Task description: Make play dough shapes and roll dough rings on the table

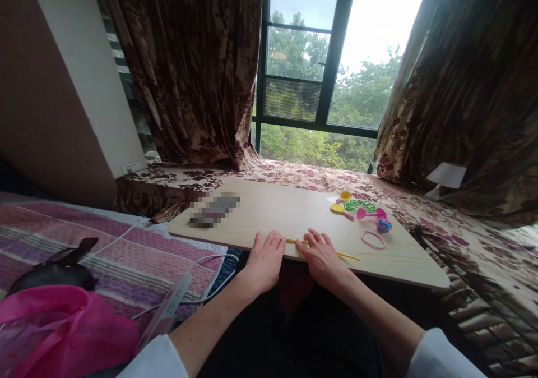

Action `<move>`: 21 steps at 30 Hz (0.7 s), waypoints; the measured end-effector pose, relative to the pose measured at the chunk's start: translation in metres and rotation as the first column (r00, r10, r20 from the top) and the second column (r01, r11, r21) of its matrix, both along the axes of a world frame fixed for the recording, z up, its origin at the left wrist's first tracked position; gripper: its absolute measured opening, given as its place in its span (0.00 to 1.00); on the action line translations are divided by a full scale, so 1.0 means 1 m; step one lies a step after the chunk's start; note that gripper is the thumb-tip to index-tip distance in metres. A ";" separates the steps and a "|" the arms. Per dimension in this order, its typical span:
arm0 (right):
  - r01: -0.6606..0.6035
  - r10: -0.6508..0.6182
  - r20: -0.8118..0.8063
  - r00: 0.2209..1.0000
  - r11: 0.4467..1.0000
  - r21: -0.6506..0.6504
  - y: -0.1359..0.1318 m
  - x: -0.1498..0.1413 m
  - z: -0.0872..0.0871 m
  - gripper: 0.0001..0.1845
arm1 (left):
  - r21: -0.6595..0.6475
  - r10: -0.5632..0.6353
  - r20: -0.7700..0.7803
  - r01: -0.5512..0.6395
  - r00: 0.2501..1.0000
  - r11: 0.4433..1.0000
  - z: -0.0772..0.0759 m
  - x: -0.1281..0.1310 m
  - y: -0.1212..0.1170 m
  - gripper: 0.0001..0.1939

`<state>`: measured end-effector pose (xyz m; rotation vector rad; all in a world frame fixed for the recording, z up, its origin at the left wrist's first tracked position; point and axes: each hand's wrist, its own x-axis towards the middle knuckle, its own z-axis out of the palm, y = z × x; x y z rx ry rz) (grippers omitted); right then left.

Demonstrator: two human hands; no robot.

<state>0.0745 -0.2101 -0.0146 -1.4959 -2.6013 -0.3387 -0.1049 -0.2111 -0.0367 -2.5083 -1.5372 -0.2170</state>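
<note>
My left hand (265,259) lies flat on the near edge of a light wooden board (294,212), fingers stretched out and holding nothing. My right hand (321,254) rests beside it, fingers spread over a thin yellow strip (348,256) that runs along the board's near edge; the strip passes under the hand. To the right on the board lie small bright craft pieces: a yellow piece (337,208), a green looped piece (359,204), a pink piece (370,213), a blue and pink ball (383,224) and a pink ring (373,239).
A blurred dark object (214,210) lies at the board's left end. A striped pink bedcover (105,249), a white power strip (170,305) with cables, a black bag (54,271) and pink cloth (63,327) are left. Floral curtains frame the window (319,69); a white lamp (445,176) stands right.
</note>
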 end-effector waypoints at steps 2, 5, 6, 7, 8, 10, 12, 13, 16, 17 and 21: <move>0.012 -0.012 0.006 1.000 1.000 -0.008 0.001 -0.002 0.002 0.22 | -0.020 0.008 -0.001 -0.008 1.000 1.000 0.001 0.002 0.000 0.35; 0.066 -0.065 0.022 0.998 0.997 -0.032 0.009 -0.009 0.009 0.20 | -0.063 0.042 -0.015 -0.042 0.999 0.997 0.008 0.006 0.006 0.35; 0.083 -0.082 0.025 0.996 0.996 -0.038 0.011 -0.010 0.010 0.20 | -0.068 0.051 -0.021 -0.052 0.998 0.996 0.010 0.006 0.008 0.35; 0.091 -0.090 0.024 0.996 0.995 -0.038 0.012 -0.011 0.011 0.20 | -0.065 0.055 -0.026 -0.057 0.998 0.996 0.011 0.007 0.008 0.35; 0.090 -0.090 0.021 0.996 0.995 -0.035 0.012 -0.010 0.010 0.20 | -0.057 0.056 -0.030 -0.058 0.998 0.997 0.011 0.006 0.007 0.35; 0.065 -0.065 0.014 0.998 0.998 -0.022 0.007 -0.007 0.006 0.21 | -0.038 0.049 -0.033 -0.050 0.998 0.998 0.009 0.005 0.004 0.35; 0.035 -0.035 0.005 0.999 0.999 -0.006 0.001 -0.002 0.000 0.23 | -0.019 0.032 -0.026 -0.033 0.999 0.999 0.006 0.003 0.000 0.34; 0.022 -0.022 0.002 1.000 1.000 -0.002 0.000 0.000 -0.002 0.23 | -0.013 0.024 -0.018 -0.024 1.000 1.000 0.005 0.002 -0.001 0.33; 0.030 -0.030 0.009 1.000 0.999 -0.017 0.004 0.000 0.000 0.23 | -0.047 0.032 0.003 -0.032 0.999 0.998 0.007 0.004 0.004 0.32; 0.050 -0.049 0.015 0.999 0.998 -0.032 0.008 -0.002 0.002 0.22 | -0.068 0.045 0.005 -0.044 0.999 0.997 0.009 0.005 0.007 0.32; 0.117 -0.116 0.018 0.993 0.991 -0.061 0.016 -0.006 0.010 0.21 | -0.085 0.070 -0.005 -0.070 0.998 0.994 0.014 0.007 0.010 0.35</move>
